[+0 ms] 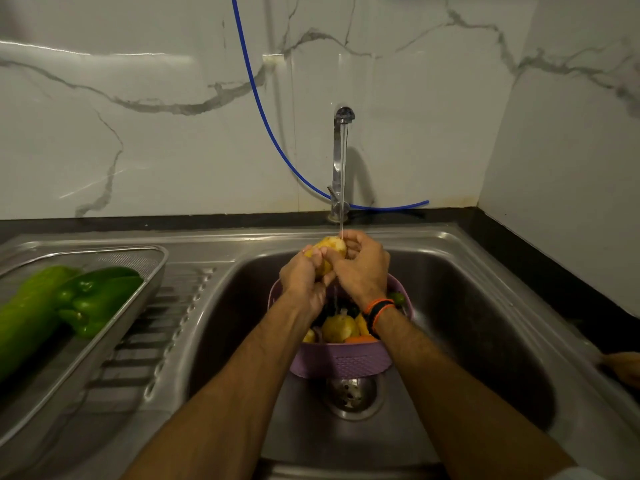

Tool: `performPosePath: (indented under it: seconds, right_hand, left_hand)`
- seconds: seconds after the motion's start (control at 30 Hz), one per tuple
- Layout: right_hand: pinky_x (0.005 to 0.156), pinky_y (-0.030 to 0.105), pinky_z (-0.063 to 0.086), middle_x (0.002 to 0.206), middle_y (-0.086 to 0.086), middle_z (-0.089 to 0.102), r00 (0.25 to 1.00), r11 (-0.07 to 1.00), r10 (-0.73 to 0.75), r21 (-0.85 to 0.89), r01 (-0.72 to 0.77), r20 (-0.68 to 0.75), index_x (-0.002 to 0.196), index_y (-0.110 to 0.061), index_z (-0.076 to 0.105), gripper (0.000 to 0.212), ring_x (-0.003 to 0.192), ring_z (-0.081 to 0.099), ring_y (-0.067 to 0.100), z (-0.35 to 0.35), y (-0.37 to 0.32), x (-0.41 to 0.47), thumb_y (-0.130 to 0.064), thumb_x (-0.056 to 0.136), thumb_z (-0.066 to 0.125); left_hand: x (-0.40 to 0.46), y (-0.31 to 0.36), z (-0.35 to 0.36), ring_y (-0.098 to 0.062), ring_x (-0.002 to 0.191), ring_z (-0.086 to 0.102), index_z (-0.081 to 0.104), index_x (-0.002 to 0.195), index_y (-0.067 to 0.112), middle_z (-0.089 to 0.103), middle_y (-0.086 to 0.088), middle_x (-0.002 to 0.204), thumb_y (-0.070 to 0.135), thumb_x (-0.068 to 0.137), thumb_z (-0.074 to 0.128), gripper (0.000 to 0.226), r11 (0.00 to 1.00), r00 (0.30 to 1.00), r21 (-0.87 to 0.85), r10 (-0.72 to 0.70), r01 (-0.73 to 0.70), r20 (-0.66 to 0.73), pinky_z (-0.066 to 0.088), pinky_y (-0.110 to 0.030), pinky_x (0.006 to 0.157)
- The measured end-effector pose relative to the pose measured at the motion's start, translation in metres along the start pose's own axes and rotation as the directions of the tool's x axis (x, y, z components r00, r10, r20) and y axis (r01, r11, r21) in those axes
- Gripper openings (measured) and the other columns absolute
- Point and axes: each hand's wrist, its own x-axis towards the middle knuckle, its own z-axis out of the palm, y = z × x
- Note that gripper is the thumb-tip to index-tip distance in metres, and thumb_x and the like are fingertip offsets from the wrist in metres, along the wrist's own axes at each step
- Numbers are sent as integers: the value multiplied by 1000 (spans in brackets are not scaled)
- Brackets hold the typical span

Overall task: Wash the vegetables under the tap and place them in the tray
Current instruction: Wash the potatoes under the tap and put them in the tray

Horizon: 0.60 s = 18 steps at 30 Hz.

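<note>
Under the thin stream of water, between my two hands, sits a yellow potato. I have my left hand curled round its lower left side and my right hand wrapped over its right side, fingers bent onto the skin, so both hands are clamped on it together and touching each other. An orange and black band circles my right wrist.

Directly below my hands a lilac basket stands in the steel sink, and in it I can see more yellow vegetables, something orange near my right wrist, and a small green one at the rim just right of that wrist. The dark things deeper in the basket I cannot make out. Nearer me than the basket is the round drain.

Beyond my hands the chrome tap rises from the back edge of the sink, with a blue hose running down the marble wall behind it.

Well to the left of my left hand, on the ribbed drainboard, lies a steel mesh tray. It holds a green capsicum and, touching it on the far left, a long pale green gourd.

At the right edge, on the dark worktop, part of another hand shows.
</note>
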Motion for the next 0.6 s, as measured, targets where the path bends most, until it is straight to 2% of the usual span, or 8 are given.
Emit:
performPosePath:
  seconds: [0.03,0.1,0.17,0.23,0.3,0.43,0.53,0.6]
  right_hand:
    - [78,16,52,115,0,63,999,1000,15,21,-14,-35,118,-23,63,42,104,61,13,2,-2,-1,-13,80,77]
    - [78,15,53,114,1,66,996,992,65,116,-57,-62,120,-17,63,44,102,63,11,0,-7,1,-7,80,76]
    - [88,22,55,115,3,67,993,964,118,243,-106,-32,123,-11,62,45,105,64,12,-6,-11,4,-1,81,75]
    - [97,29,52,120,5,66,992,960,123,253,-124,21,125,-10,60,44,110,63,13,-11,-12,6,2,84,70]
    - [104,34,48,128,4,63,990,982,110,145,-121,84,130,-13,58,41,118,58,15,-11,-11,5,-4,91,63]
    - [112,36,35,151,3,42,971,995,93,1,-96,222,147,-20,41,43,138,40,20,-4,-16,-5,-24,104,43]
    - [115,39,31,156,3,34,966,998,64,5,-67,250,150,-23,34,49,141,34,20,2,-21,-11,-36,103,42]
    - [116,40,28,158,3,30,968,999,46,-21,-42,248,151,-23,31,52,143,30,20,1,-22,-10,-40,103,40]
  left_hand:
    - [2,-2,0,-15,71,64,57,132,7,64,-18,113,5,100,51,33,1000,1000,17,15,-15,-9,56,-41,84]
    - [2,-1,-2,-25,90,68,59,128,8,64,-18,115,8,98,55,30,998,1000,62,11,-12,9,54,-49,97]
    - [2,3,-6,-35,109,66,62,125,11,66,-18,121,13,94,62,31,979,999,202,11,-21,53,58,-49,87]
    - [-1,4,-5,-34,111,65,64,124,13,67,-16,122,16,93,63,31,942,996,333,11,-40,90,59,-48,85]
    - [-2,2,-4,-31,111,65,64,122,15,66,-16,122,13,97,56,26,942,994,333,-5,-32,111,61,-46,81]
    - [-7,2,0,-27,93,65,62,122,10,67,-19,115,9,102,45,26,962,992,266,18,-52,128,53,-25,46]
    - [-8,3,-3,-21,81,65,64,117,8,69,-15,100,10,102,46,24,954,992,286,64,-92,106,53,-24,48]
    - [-9,6,-6,-21,81,66,64,117,8,68,-18,107,8,102,45,24,961,987,267,30,-71,157,54,-27,52]
